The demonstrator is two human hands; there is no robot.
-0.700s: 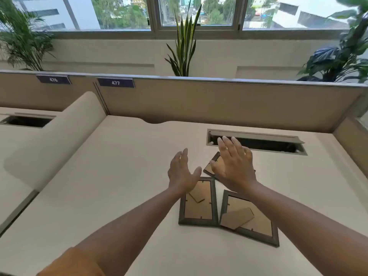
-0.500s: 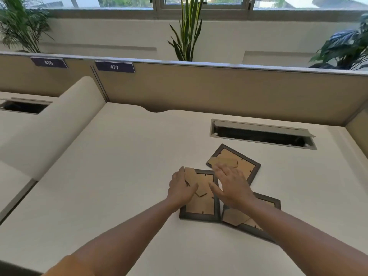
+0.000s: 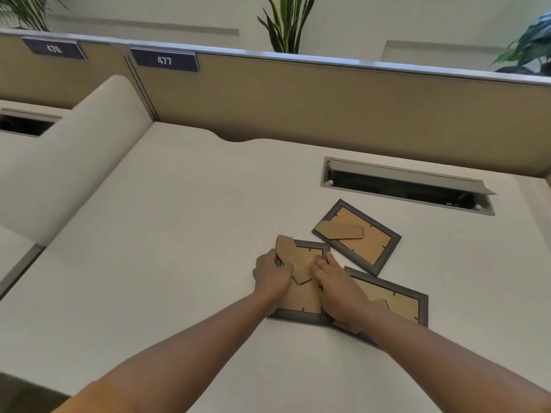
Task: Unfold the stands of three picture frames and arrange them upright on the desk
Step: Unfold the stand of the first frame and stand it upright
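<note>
Left hand grips nearest frame's left edge, right hand presses flat on its right side; cardboard stand points away, between both.

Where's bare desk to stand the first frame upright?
Free: the wide stretch left of the left hand, toward the rounded side divider, and the strip between the far frame and the back partition. Crowded: the three frames clustered together, with the cable tray opening just beyond.
</note>
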